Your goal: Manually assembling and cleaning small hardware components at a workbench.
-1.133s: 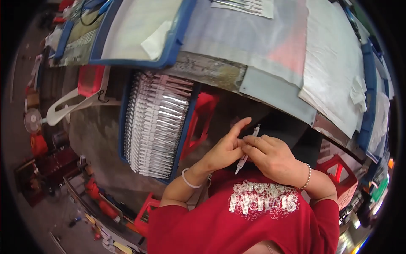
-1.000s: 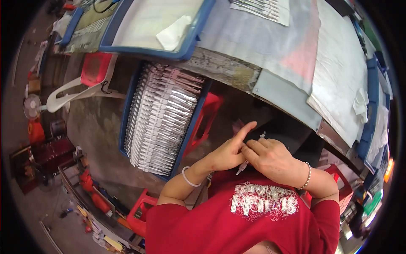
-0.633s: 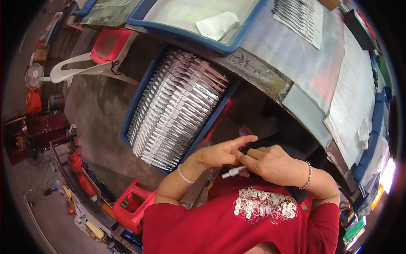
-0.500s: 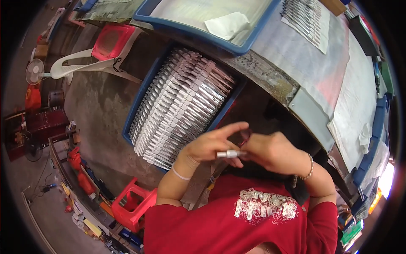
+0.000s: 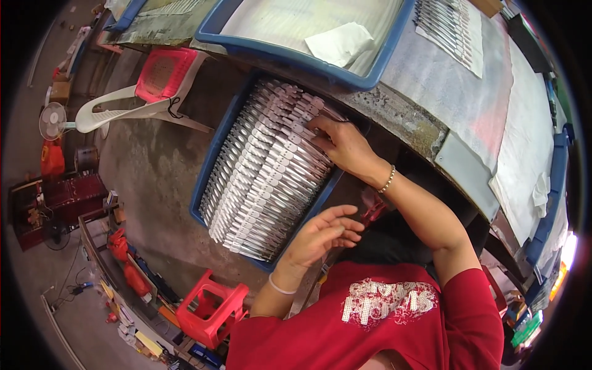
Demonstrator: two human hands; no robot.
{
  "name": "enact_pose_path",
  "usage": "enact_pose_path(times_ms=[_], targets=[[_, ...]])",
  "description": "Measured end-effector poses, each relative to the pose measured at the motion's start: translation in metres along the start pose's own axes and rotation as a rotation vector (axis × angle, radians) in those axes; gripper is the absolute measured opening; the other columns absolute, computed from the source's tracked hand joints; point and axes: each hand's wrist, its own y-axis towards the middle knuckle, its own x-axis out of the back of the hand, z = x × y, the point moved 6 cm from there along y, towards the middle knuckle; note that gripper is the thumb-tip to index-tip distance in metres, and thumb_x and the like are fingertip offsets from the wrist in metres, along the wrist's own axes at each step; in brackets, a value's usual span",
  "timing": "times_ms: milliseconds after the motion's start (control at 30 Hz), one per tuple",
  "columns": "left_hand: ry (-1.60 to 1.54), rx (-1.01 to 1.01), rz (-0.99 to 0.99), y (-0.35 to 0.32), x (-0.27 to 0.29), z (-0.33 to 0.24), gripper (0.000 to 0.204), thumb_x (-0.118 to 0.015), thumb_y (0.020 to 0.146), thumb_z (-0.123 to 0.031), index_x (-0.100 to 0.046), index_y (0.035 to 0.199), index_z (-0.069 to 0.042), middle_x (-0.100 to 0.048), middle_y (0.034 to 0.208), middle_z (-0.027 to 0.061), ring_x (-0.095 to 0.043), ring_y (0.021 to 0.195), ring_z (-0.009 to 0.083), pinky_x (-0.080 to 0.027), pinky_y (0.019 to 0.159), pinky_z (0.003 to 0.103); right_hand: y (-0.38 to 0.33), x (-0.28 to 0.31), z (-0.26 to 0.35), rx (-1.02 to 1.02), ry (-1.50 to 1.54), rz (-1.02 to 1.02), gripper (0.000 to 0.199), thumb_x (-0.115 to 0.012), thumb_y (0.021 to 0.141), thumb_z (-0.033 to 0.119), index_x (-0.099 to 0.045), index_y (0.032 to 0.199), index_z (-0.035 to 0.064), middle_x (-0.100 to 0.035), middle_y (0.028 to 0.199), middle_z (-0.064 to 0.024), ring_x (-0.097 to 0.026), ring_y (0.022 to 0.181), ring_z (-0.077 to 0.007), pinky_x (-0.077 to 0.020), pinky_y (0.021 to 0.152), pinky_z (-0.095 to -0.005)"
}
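Observation:
My right hand, with a beaded bracelet at the wrist, reaches over the upper right part of a blue bin. Its fingers are bent onto a metal piece at the end of the packed rows; the fingertips partly hide it. Long shiny metal pieces with oval openings and small holes lie in the bin in tight, overlapping rows. My left hand, wearing a white band, is raised just off the bin's lower right corner, fingers apart and nothing visible in it. A dark red cloth lies beside its fingertips.
A workbench edge runs beyond the bin. On it stand a blue tray with a white sheet inside and a row of metal pieces on paper. At left are a white chair and a red stool.
My hands were together with a small metal piece between them. My right hand has moved up and away to the bin; my left stays low, its fingers spread and the piece gone from it.

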Motion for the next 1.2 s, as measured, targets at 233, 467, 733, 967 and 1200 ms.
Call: enact_pose_path(times_ms=[233, 467, 733, 967, 1200], targets=[[0.118, 0.015, 0.052, 0.009, -0.003, 0.014, 0.042, -0.049, 0.097, -0.010, -0.041, 0.137, -0.003, -0.062, 0.115, 0.0127, -0.062, 0.099, 0.0167, -0.050, 0.086, 0.028, -0.006, -0.010, 0.001, 0.151, -0.071, -0.036, 0.023, -0.063, 0.082, 0.004, -0.063, 0.104, -0.0018, -0.066, 0.095, -0.0191, -0.064, 0.087, -0.0373, -0.0506, 0.075, -0.0404], [0.195, -0.016, 0.003, 0.014, -0.009, 0.012, 0.041, -0.049, 0.095, -0.006, -0.043, 0.135, -0.001, -0.063, 0.114, 0.0145, -0.063, 0.098, 0.0181, -0.051, 0.086, 0.028, -0.007, -0.009, 0.002, 0.133, -0.096, -0.145, 0.020, -0.063, 0.082, 0.004, -0.063, 0.102, 0.0032, -0.063, 0.094, -0.0149, -0.062, 0.083, -0.0362, -0.0505, 0.072, -0.0412], [0.201, -0.016, 0.018, 0.019, -0.016, 0.024, 0.039, -0.049, 0.096, -0.008, -0.044, 0.134, -0.002, -0.063, 0.112, 0.0134, -0.063, 0.098, 0.0175, -0.051, 0.085, 0.028, -0.009, -0.004, 0.012, 0.277, -0.164, -0.056, 0.019, -0.061, 0.082, 0.002, -0.065, 0.100, 0.0049, -0.062, 0.095, -0.0117, -0.063, 0.084, -0.0332, -0.0510, 0.071, -0.0397], [0.227, -0.001, -0.016, 0.021, -0.015, 0.040, 0.039, -0.050, 0.096, -0.009, -0.046, 0.134, -0.004, -0.064, 0.112, 0.0100, -0.062, 0.097, 0.0143, -0.050, 0.085, 0.027, -0.041, 0.040, 0.046, 0.274, -0.018, -0.169, 0.017, -0.061, 0.081, 0.001, -0.063, 0.098, 0.0021, -0.061, 0.088, -0.0140, -0.062, 0.078, -0.0339, -0.0497, 0.064, -0.0391], [0.188, 0.029, -0.017, 0.032, -0.028, 0.050, 0.033, -0.051, 0.096, -0.009, -0.051, 0.128, -0.003, -0.065, 0.106, 0.0098, -0.064, 0.092, 0.0144, -0.052, 0.082, 0.026, -0.135, 0.156, 0.150, 0.519, 1.314, 0.142, 0.008, -0.065, 0.081, -0.005, -0.060, 0.086, -0.0030, -0.062, 0.078, -0.0169, -0.062, 0.056, -0.0241, -0.0538, 0.052, -0.0296]])
